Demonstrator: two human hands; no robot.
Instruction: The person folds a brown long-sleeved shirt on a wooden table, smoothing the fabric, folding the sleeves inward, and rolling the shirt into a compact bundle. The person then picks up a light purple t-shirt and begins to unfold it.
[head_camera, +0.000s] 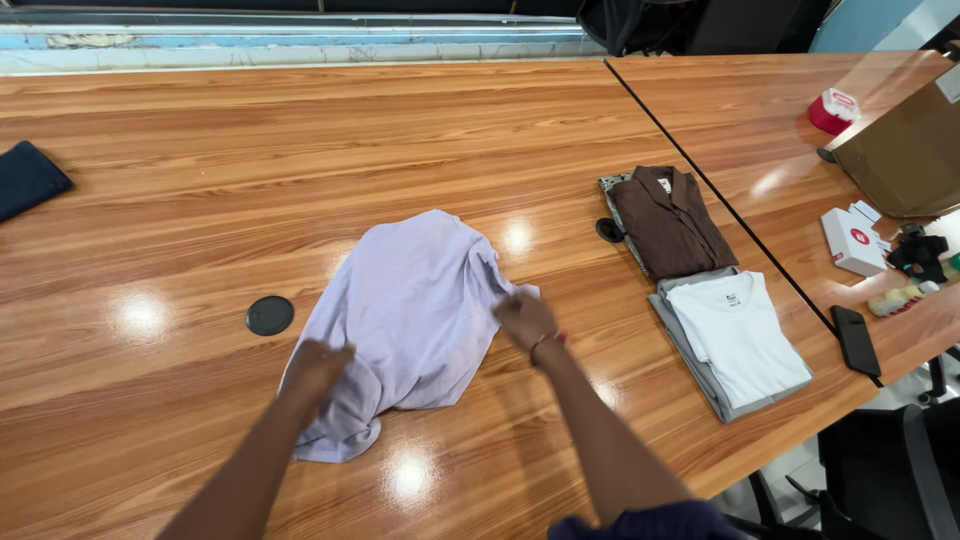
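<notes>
Currently I see the left hand (318, 366) closed on the lower left edge of the lilac shirt (410, 310), and the right hand (524, 319) pinching its right edge. Shirt lies crumpled mid-table (300, 150); folded brown shirt (668, 220) and white shirt (738, 335) lie to the right.

Navy cloth (28, 178) — cut off (left edge).

Wooden table (300, 130) with lilac shirt (410, 310), folded brown shirt (668, 222), folded white shirt (738, 335), black round cap (270, 315).
</notes>
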